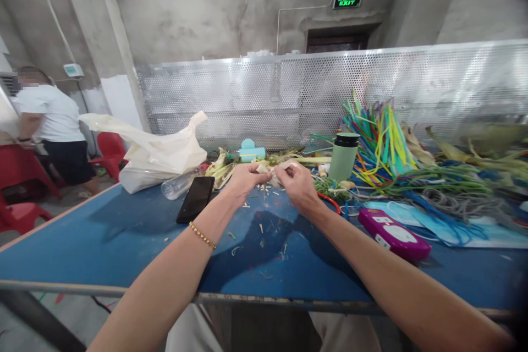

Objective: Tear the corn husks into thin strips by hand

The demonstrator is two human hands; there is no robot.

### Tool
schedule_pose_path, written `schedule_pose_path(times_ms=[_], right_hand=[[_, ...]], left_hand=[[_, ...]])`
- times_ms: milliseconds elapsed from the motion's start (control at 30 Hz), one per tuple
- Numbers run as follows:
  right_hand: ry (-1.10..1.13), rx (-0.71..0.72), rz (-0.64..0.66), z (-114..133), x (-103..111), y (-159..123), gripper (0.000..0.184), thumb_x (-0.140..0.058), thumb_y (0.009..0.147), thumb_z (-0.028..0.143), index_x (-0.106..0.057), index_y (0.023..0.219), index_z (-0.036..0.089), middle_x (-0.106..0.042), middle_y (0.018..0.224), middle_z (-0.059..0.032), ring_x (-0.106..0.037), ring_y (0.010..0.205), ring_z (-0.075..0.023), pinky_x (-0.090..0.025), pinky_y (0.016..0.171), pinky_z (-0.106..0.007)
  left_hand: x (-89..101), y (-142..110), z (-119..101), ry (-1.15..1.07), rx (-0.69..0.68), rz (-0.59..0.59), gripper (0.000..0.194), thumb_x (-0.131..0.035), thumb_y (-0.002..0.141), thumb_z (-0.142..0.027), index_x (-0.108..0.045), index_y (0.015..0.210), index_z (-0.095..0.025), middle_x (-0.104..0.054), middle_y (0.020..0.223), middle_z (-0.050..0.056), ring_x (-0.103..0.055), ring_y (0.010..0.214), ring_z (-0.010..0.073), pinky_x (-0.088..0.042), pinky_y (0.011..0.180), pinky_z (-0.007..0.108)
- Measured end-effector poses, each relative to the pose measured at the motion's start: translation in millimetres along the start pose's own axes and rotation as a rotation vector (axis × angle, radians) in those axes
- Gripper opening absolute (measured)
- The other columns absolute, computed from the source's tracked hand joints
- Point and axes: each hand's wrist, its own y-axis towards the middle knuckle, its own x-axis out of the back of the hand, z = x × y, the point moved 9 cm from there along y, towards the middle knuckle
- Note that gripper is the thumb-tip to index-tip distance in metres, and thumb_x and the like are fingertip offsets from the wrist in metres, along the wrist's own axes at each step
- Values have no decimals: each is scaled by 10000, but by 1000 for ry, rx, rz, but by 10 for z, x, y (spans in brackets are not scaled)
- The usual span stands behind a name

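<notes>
Above the middle of the blue table (136, 242), my left hand (244, 180) and my right hand (297, 182) are close together, fingertips nearly meeting. Both pinch a small pale piece of what looks like dry corn husk (263, 168); the fingers cover much of it. Small pale and green scraps (261, 228) are scattered on the tabletop below them. Left of my left hand lies a bunch of yellowish husks (221, 169). A green bundle of cord or stems (332, 187) and a red loop (331, 202) lie just right of my right hand.
To the left are a black phone (195, 199), a clear bottle (178, 184) and a white plastic bag (165, 154). A green jar (344, 157), colourful strips (388, 140), a purple box (394, 234) and coiled cords (449, 206) fill the right. A person (53, 115) stands far left.
</notes>
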Motion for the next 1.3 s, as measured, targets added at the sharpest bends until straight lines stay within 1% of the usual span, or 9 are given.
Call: schedule_pose_path(times_ms=[133, 233, 333, 467, 633, 833, 933, 1100, 1300], right_hand=[[49, -59, 6, -69, -11, -1, 218, -596, 765, 380, -590, 721, 166, -629, 669, -37, -570, 622, -161, -443, 594, -281], [17, -83, 47, -68, -32, -20, 267, -611, 758, 421, -599, 689, 164, -591, 608, -16, -518, 577, -144, -397, 539, -262], [0, -80, 117, -15, -71, -50, 276, -619, 754, 411, -607, 647, 157, -569, 585, -7, -481, 560, -127, -369, 524, -252], [36, -104, 128, 12, -69, -70, 280, -604, 762, 394, -589, 617, 154, -525, 541, 6, -434, 518, -112, -333, 488, -246], [-5, -81, 94, -11, -47, -40, 272, -611, 761, 400, -625, 647, 153, -580, 580, -15, -471, 538, -127, -356, 496, -250], [-4, -60, 96, -40, -61, -35, 275, -590, 777, 398, -627, 658, 152, -605, 606, -23, -492, 543, -129, -373, 505, -250], [7, -62, 99, -28, -68, -40, 254, -585, 777, 379, -619, 665, 154, -614, 628, -26, -499, 557, -130, -380, 517, -251], [67, -113, 111, -43, -78, -47, 289, -623, 751, 430, -579, 641, 166, -564, 541, -3, -475, 519, -123, -372, 498, -248], [70, -131, 143, -27, -82, -58, 333, -640, 741, 472, -578, 621, 167, -578, 507, -10, -497, 488, -130, -374, 476, -252]], left_hand=[[81, 42, 96, 14, 24, -24, 145, -778, 575, -228, -683, 631, -135, -593, 589, -7, -443, 548, 83, -338, 575, 252], [84, 58, 144, -19, 38, -5, 180, -783, 577, -237, -703, 696, -127, -641, 651, 16, -507, 588, 100, -371, 606, 256], [65, 44, 126, -26, 41, -3, 175, -781, 574, -214, -705, 699, -117, -656, 671, 27, -531, 608, 107, -387, 629, 260], [22, 24, 98, -43, 54, 21, 176, -788, 572, -215, -700, 687, -116, -659, 667, 29, -528, 601, 106, -383, 617, 256], [38, 48, 121, -36, 45, 19, 157, -784, 586, -230, -683, 642, -124, -614, 589, 12, -453, 530, 82, -330, 550, 247], [52, 66, 197, -36, 73, -15, 208, -770, 612, -259, -627, 567, -115, -586, 554, 17, -454, 526, 85, -338, 558, 253], [31, 72, 194, -43, 59, -15, 193, -744, 646, -245, -616, 581, -115, -598, 573, 30, -498, 538, 97, -363, 582, 261], [-15, 65, 187, -65, 41, 5, 131, -680, 680, -173, -592, 595, -128, -562, 530, 13, -491, 496, 96, -356, 553, 259], [28, 74, 168, 20, -11, -5, 156, -696, 687, -201, -591, 603, -122, -547, 528, 10, -458, 497, 84, -314, 526, 246]])
